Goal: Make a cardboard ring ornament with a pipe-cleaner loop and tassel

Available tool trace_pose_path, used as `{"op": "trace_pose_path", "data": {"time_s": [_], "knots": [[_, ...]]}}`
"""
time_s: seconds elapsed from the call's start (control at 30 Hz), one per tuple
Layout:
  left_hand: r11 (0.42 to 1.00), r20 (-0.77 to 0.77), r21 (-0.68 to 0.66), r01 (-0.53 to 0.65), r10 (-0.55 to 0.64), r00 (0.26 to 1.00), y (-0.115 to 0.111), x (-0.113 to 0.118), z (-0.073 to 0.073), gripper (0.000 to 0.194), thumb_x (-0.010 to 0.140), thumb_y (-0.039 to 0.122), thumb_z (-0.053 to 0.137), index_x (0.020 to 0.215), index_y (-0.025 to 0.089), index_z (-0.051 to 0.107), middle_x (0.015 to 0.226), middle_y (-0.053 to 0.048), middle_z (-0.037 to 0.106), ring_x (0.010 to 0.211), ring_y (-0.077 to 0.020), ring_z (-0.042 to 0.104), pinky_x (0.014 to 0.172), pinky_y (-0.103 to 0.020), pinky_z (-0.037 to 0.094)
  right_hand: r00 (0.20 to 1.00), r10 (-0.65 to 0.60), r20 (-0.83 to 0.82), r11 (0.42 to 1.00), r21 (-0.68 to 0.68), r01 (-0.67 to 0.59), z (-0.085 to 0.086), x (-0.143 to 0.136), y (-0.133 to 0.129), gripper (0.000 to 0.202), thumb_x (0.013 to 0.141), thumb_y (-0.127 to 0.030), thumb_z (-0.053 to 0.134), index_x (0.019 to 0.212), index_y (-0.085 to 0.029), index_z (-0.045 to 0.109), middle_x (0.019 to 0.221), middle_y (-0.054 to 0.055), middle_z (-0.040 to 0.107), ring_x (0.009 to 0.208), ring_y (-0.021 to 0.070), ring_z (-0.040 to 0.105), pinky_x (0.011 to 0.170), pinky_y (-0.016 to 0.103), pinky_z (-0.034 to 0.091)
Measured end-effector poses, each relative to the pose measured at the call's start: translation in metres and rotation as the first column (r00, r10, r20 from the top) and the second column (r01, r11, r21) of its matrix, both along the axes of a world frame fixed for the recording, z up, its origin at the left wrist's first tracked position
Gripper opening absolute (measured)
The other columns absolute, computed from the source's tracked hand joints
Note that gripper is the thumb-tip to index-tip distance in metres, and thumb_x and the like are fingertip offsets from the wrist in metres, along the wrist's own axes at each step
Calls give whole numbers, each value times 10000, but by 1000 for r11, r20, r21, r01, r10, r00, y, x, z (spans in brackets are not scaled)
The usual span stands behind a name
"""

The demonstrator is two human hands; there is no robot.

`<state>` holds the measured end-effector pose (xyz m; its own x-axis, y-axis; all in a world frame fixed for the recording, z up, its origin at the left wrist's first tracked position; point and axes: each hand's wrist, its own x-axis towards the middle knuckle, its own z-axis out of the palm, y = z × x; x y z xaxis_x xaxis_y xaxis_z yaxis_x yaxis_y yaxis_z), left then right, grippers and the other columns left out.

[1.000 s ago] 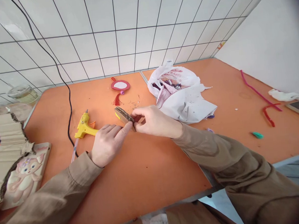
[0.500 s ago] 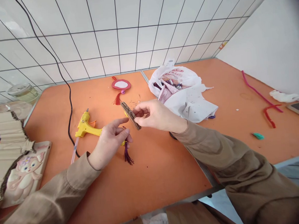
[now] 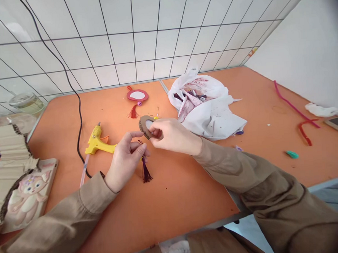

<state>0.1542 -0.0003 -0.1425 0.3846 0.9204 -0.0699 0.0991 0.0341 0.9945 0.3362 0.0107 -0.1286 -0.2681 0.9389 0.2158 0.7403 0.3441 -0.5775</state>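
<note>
Head view: yellow glue gun (image 3: 95, 141) just beside left hand (image 3: 127, 156)

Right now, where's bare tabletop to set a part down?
Largest patch: near middle of the orange tabletop, nearer than the dark purple tassel, right of the brown left sleeve. Second, specks aside: between the crumpled white plastic bag and the magenta fuzzy stick. Crowded: around the left hand and right hand, yellow glue gun alongside; left end, torn tan cardboard.
</note>
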Motion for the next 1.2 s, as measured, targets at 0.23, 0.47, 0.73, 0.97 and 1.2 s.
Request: {"op": "trace_pose_path", "data": {"time_s": [0.23,0.47,0.73,0.97,1.2], "knots": [[985,-96,159,61,-46,994,-1,-1,-4,373,864,227,562,1226,162,502,639,39,649,573,-122,587,634,-275,492,978,93,186,996,-11,-93,-10,-2,2,70,794,-131,629,791,-165,568,810,34,625,772,164,570,634,277,357],[987,-158,149,64,-40,987,1,0,-3,598,857,213,583,1427,120,428,630,25,654,603,-144,597,659,-288,496,937,183,-299,973,-85,-217,-5,1,1,145,825,-119,592,936,-164,672,951,48,707,835,142,652,736,283,506],[990,-130,116,75,-60,990,-1,2,-2,787,831,212,631,1537,127,295,632,32,661,607,-159,616,671,-309,510,833,182,-523,891,-270,-365,-4,-2,2,73,805,-214,606,771,-169,652,739,-1,667,705,125,636,667,271,505],[976,173,-79,202,-186,967,3,1,0,560,901,415,593,1357,104,499,686,-29,678,616,-166,631,632,-305,504,781,96,-617,889,-300,-346,-1,1,1,135,834,-231,586,721,-171,543,621,-36,562,588,92,533,563,234,437],[924,251,-329,195,-113,961,6,0,0,267,875,388,634,862,124,680,721,-77,701,635,-152,615,642,-279,485,753,47,-656,883,-325,-339,0,3,2,112,816,-249,617,767,-164,563,659,-20,601,591,85,550,553,216,445]]}}
